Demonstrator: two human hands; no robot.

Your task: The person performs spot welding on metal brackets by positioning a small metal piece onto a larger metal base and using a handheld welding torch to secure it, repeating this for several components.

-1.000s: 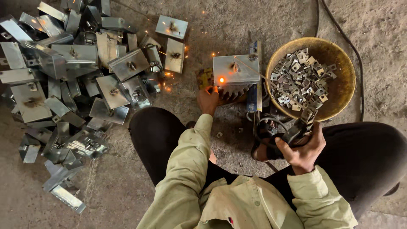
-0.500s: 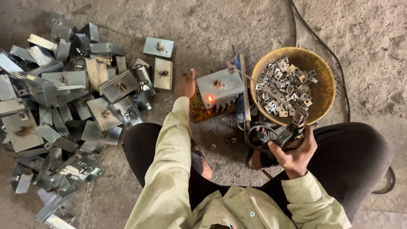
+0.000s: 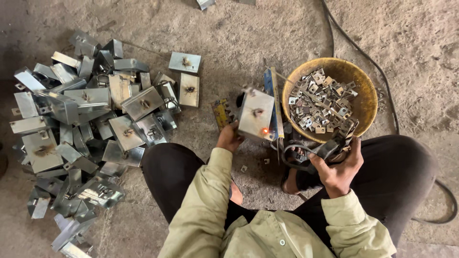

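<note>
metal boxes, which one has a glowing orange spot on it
The box held up by the left hand, beside the bowl; the pile lies dull on the floor.

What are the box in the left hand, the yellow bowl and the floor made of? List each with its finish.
Box: apparently galvanised sheet steel, dull grey with a mottled sheen and one glowing orange spot at its lower edge.
Yellow bowl: unclear, plastic or painted metal; matte, grimy, worn rim.
Floor: looks like bare concrete, rough, dusty and pitted.

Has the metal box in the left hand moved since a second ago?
Yes. The metal box lay flat beside the yellow bowl; now the left hand tips it up on edge, still beside that bowl.
</note>
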